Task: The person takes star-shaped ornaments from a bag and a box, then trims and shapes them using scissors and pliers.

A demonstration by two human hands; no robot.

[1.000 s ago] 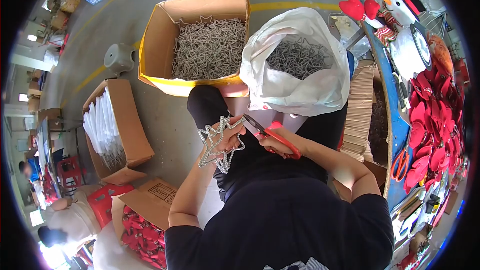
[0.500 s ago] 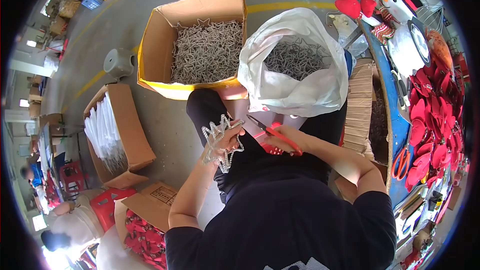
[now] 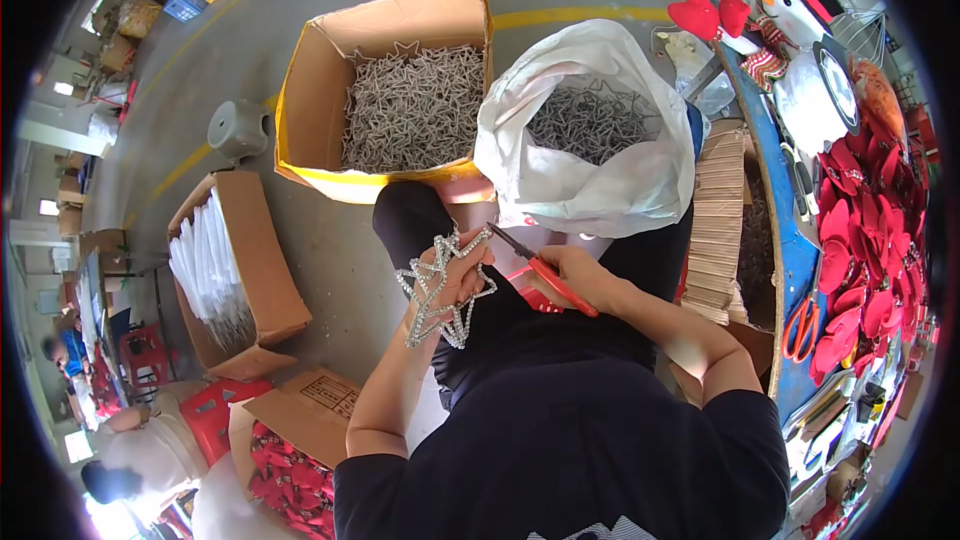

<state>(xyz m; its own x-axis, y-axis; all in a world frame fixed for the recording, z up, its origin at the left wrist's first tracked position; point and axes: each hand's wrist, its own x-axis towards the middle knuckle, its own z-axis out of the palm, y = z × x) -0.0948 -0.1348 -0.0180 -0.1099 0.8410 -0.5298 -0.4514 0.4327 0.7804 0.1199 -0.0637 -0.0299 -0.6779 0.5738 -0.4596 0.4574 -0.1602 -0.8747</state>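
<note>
Several silvery, beaded-looking star shapes [image 3: 452, 328] are bunched in my left hand [image 3: 466, 278], its fingers closed around them above my lap. My right hand [image 3: 580, 274] grips red-handled scissors [image 3: 562, 290], whose dark blades point up and left. The blade tips are close to the fingers of my left hand, by the edge of a star; whether they touch it I cannot tell. Beyond my knees, a cardboard box [image 3: 384, 186] holds a heap of similar stars. Beside it, a white plastic bag [image 3: 610, 202] stands open with more stars inside.
A blue workbench [image 3: 790, 280] on the right carries another pair of orange-handled scissors [image 3: 802, 328], red fabric pieces [image 3: 870, 250] and a snowman figure [image 3: 797, 6]. To the left are a box of white plastic-wrapped items [image 3: 270, 270] and a grey stool [image 3: 238, 130]. A person [image 3: 150, 450] sits lower left.
The scissors have shifted slightly left and their blades look closer together, tips nearer my left hand. The stars in my left hand have turned a little.
</note>
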